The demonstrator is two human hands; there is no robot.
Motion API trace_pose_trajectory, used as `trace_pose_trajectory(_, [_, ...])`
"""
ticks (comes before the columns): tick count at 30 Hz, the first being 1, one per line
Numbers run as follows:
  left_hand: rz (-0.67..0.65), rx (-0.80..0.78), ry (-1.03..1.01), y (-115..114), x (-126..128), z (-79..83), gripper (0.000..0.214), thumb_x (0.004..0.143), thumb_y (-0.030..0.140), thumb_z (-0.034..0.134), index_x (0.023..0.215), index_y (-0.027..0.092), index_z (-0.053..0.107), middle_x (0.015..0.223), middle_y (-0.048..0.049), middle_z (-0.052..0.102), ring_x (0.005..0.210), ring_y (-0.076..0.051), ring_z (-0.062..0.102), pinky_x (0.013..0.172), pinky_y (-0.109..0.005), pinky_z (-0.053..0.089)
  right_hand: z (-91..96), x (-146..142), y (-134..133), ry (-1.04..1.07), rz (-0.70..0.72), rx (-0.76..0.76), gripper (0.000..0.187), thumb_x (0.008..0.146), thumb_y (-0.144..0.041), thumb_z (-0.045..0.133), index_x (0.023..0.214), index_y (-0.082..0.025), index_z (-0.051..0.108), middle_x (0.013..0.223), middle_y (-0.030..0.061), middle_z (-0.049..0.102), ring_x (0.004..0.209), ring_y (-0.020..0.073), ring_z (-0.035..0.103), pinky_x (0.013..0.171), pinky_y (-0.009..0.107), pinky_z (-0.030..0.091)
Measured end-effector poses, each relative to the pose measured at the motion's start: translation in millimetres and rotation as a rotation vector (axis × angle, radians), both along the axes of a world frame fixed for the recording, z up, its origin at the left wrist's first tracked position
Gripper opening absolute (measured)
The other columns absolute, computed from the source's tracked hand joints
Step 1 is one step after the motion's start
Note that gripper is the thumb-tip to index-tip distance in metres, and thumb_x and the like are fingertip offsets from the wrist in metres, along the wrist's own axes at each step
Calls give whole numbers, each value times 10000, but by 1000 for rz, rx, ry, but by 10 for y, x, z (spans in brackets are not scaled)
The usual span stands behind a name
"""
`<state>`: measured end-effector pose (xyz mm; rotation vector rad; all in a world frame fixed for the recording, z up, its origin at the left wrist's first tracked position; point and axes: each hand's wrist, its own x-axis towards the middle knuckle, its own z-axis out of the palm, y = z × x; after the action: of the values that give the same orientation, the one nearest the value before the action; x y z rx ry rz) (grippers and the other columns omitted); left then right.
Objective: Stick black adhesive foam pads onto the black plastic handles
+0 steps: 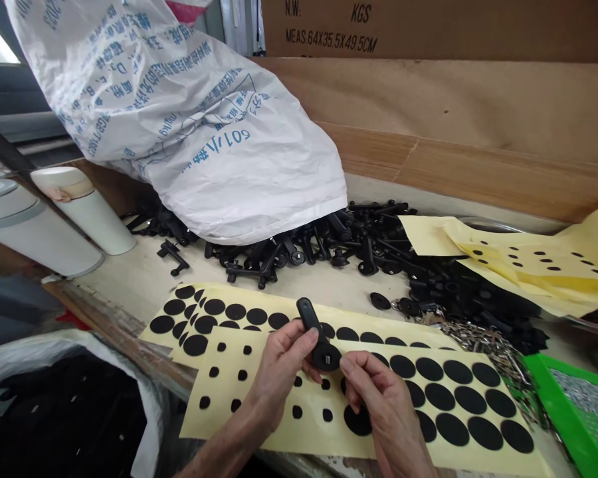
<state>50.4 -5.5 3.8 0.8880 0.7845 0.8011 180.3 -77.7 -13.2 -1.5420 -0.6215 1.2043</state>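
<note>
Behind backing sheets (pixel 309 438), black plastic fittings (pixel 329 242)

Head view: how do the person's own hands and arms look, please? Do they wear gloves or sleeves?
No gloves: the left hand and the right hand are bare, and no ring or watch shows. The left forearm is bare too, with no sleeve or cuff in view.

Sticker sheets (pixel 443 458) are lying across the front of the bench (pixel 129 285), while a heap of plastic parts (pixel 373 239) is sitting behind them. A sack (pixel 194 133) is slumping onto the heap from the upper left, a tray (pixel 553 411) is sitting at lower right, and an open bag (pixel 30 352) is standing at lower left.
</note>
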Motion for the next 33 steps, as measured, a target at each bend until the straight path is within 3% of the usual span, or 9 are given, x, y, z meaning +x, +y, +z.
trace_pose_trajectory(13, [0,25,18,3,-9,2,252,873,357,573,966,145,670,844,-66,663,685,-141,559,575,-253,477,117,-94,19,-181,-62,56,290,745,-465,666,649,-195,617,540,-43,435,516,110,341,468,234,268])
trace_pose_trajectory(19, [-15,-5,86,3,-29,17,246,743,277,716,956,164,667,923,-71,663,805,-178,573,584,-230,475,117,-106,5,-356,-46,87,287,796,-460,593,658,-209,600,561,-36,448,536,129,361,499,247,297])
trace_pose_trajectory(29, [-41,32,58,-23,-51,-9,277,794,252,680,1057,168,659,957,-70,678,687,-111,550,548,-199,457,62,-114,-22,-634,-39,213,225,850,-365,551,679,-220,576,577,-36,500,514,126,426,503,239,344])
trace_pose_trajectory(33, [-34,47,75,-28,-47,1,253,799,253,665,1035,162,663,968,-80,674,738,-134,559,560,-207,466,49,-106,-8,-686,-35,256,207,855,-323,553,674,-223,568,581,-33,513,503,124,447,486,232,356])
